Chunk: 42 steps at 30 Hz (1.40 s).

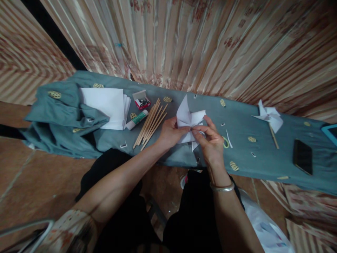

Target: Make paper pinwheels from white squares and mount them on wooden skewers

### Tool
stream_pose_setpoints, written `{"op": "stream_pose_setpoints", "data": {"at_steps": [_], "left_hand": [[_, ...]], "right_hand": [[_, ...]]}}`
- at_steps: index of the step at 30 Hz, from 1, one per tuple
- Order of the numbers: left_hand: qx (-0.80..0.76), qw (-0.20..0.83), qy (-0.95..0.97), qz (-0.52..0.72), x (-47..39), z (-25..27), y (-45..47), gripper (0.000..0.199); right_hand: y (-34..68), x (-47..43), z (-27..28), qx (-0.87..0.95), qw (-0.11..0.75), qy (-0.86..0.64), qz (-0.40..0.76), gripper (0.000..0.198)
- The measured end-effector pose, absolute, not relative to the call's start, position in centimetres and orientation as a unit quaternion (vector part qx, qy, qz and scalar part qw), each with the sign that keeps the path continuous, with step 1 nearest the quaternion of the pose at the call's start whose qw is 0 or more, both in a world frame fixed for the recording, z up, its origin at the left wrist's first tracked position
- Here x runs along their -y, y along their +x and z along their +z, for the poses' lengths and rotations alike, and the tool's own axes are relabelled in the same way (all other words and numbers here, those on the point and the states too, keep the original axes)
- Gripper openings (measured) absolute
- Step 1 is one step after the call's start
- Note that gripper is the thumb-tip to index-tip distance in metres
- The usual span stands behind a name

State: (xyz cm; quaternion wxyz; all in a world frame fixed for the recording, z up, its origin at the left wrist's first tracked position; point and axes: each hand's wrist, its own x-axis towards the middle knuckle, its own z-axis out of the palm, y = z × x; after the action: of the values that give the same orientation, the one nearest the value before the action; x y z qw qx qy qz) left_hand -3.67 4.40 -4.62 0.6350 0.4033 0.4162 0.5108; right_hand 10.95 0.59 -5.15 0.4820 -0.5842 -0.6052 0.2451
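Note:
A white paper pinwheel (184,111) is held between both my hands above the cloth-covered table. My left hand (171,133) grips its left side, with the thumb pressed near the centre. At the middle, the thumb and fingers of my right hand (211,138) are pinched together; anything small between them is too tiny to make out. Just left of my left hand lies a bundle of thin wooden sticks (150,123). Partly behind my right hand rest green-handled scissors (225,142) and a narrow white paper strip (229,138).
Left of the sticks are a glue stick (137,119), an open red box of small metal pins (142,102) and stacked white paper (105,105). To the right lie a pinwheel on a stick (271,116), a black phone (303,156) and a blue-edged device (329,133). A curtain (179,45) hangs behind.

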Motion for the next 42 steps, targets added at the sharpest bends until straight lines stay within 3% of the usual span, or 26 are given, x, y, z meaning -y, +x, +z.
{"op": "stream_pose_setpoints", "data": {"at_steps": [13, 42], "left_hand": [[-0.412, 0.631, 0.422, 0.504, -4.3, -4.4, -3.7, 0.023], [-0.394, 0.636, 0.445, 0.491, -4.3, -4.3, -4.2, 0.029]], "right_hand": [[10.3, -0.7, -4.5, 0.472, 0.56, -0.545, 0.407, 0.017], [9.9, -0.5, -4.4, 0.413, 0.594, -0.538, 0.434, 0.019]]}}
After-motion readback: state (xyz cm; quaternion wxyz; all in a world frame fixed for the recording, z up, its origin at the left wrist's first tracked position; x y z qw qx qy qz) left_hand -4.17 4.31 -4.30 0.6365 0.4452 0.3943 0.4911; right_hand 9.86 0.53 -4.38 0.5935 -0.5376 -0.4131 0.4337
